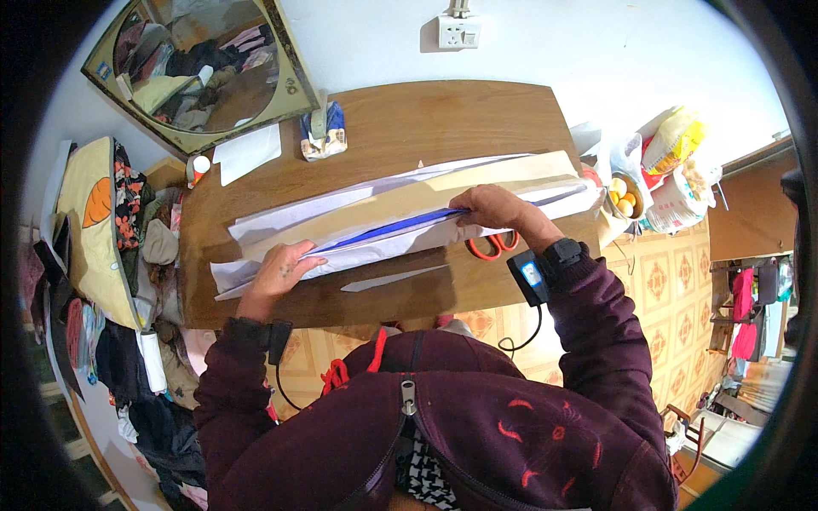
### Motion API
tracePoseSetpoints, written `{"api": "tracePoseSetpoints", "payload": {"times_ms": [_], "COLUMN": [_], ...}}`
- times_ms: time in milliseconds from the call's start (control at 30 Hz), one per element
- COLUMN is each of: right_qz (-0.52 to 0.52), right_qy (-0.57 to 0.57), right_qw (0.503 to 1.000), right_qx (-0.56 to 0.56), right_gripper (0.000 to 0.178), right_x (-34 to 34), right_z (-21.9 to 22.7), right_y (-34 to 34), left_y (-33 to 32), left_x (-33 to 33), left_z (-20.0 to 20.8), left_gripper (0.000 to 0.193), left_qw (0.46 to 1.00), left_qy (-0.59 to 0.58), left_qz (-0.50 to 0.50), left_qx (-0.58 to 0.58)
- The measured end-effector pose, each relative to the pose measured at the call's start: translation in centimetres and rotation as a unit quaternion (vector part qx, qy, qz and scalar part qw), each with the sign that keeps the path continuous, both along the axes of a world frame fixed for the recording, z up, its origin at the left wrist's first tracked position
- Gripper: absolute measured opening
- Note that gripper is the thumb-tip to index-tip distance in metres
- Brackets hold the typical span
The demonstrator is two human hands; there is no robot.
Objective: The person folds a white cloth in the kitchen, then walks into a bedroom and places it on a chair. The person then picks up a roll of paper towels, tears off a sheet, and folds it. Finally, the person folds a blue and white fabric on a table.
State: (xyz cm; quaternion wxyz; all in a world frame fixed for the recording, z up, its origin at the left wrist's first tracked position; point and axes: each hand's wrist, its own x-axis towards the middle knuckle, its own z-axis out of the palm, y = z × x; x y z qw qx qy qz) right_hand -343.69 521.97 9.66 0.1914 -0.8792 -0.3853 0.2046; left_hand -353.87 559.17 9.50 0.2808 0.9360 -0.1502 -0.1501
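Note:
A long folded white sheet point(392, 247), paper or cloth, lies across the wooden table, with a narrow blue strip point(400, 226) showing along its fold. My left hand point(283, 268) pinches its near edge toward the left end. Farther right, my right hand point(494, 209) grips the same folded edge, fingers bent over it. A cream-coloured sheet point(341, 211) lies just behind the fold, with more white layers around it. Red-handled scissors point(492, 247) rest below my right hand, their blades hidden under the white sheet. A thin pointed white scrap point(392, 278) lies nearer me.
A framed mirror point(285, 85) leans at the back left of the table point(477, 111), near a blue-and-white packet point(324, 132), a loose white sheet point(249, 155) and a small bottle point(199, 167). Clothes pile up on the left. Bags and a bowl of orange fruit point(626, 198) stand at right.

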Motion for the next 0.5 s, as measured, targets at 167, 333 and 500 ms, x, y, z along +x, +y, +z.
{"api": "tracePoseSetpoints", "payload": {"times_ms": [167, 333, 500], "right_qz": [-0.073, -0.102, -0.1], "right_qy": [0.153, 0.123, -0.182], "right_qw": [0.983, 0.986, 0.978], "right_qx": [0.067, 0.033, 0.031], "right_gripper": [0.035, 0.037, 0.045], "right_x": [2.4, 4.1, 2.1], "right_z": [-1.9, -2.0, -1.3], "right_y": [0.4, 1.1, 1.9], "left_y": [-0.2, 0.6, 1.3], "left_x": [3.0, 4.6, 5.9], "left_z": [-0.9, -4.0, -5.8], "left_gripper": [0.033, 0.032, 0.029], "left_qw": [0.993, 0.99, 0.985], "left_qy": [0.047, 0.087, 0.123], "left_qz": [0.031, 0.052, 0.065], "left_qx": [-0.105, -0.101, -0.102]}}
